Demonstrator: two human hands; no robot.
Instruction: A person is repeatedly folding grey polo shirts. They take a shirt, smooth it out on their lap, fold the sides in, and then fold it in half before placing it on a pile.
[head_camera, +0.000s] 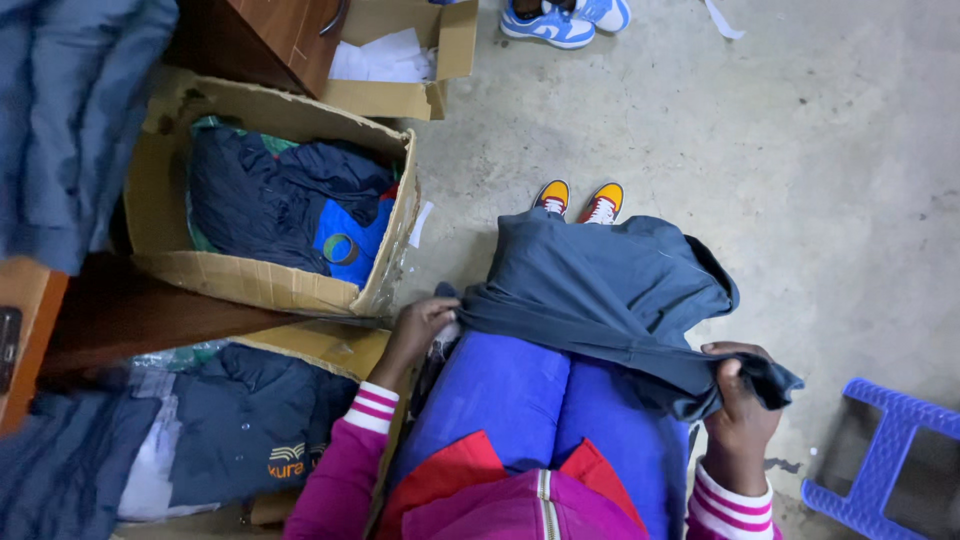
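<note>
We observe the left hand (418, 325) extended forward at the left thigh, fingers curled closed in a pinch. We find the right hand (740, 400) raised at the right knee, clenched, wrist bent, knuckles toward us.

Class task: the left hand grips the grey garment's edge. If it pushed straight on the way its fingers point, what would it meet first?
Probably more of the grey garment on the lap: the left hand points right, into the folds. Depth is unclear.
</note>
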